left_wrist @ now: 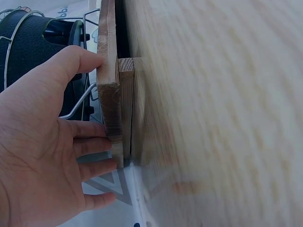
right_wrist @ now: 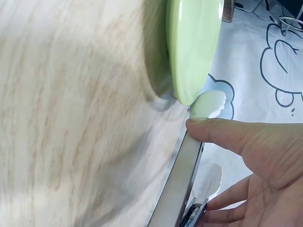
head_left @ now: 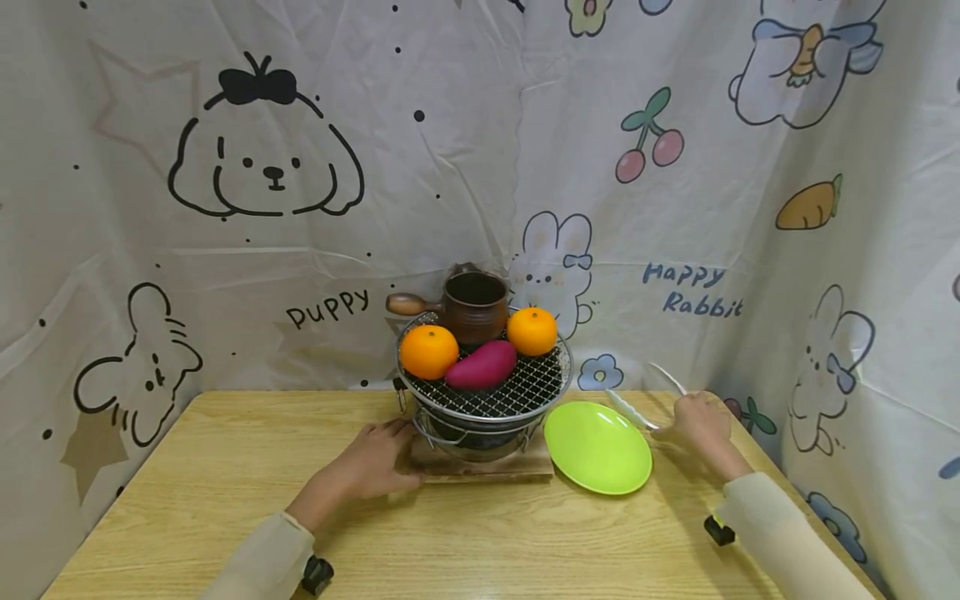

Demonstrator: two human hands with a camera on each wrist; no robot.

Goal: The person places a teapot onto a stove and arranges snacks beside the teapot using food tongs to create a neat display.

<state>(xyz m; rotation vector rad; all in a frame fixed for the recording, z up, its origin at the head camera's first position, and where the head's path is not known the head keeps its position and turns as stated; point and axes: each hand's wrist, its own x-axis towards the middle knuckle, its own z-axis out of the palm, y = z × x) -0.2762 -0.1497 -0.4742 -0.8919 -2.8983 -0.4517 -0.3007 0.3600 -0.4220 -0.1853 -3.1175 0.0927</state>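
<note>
At the right side of the table, my right hand (head_left: pixel 701 425) holds a pair of tongs (right_wrist: pixel 182 170) with pale scalloped tips. The thumb lies on one arm and the fingers rest against the other; the arms are spread. One tip is close to the rim of the green plate (head_left: pixel 598 450). My left hand (head_left: pixel 367 467) is at the left end of a wooden board (head_left: pixel 491 472), thumb touching its edge and fingers extended along its end. On this board stands a round tabletop grill (head_left: pixel 480 433) with a wire mesh (head_left: pixel 525 387).
On the mesh are two oranges (head_left: pixel 429 352), a purple sweet potato (head_left: pixel 483 365) and a brown pot (head_left: pixel 480 312) whose handle points left. A printed cloth (head_left: pixel 465 167) hangs behind the wooden table (head_left: pixel 247 442) and along its right side.
</note>
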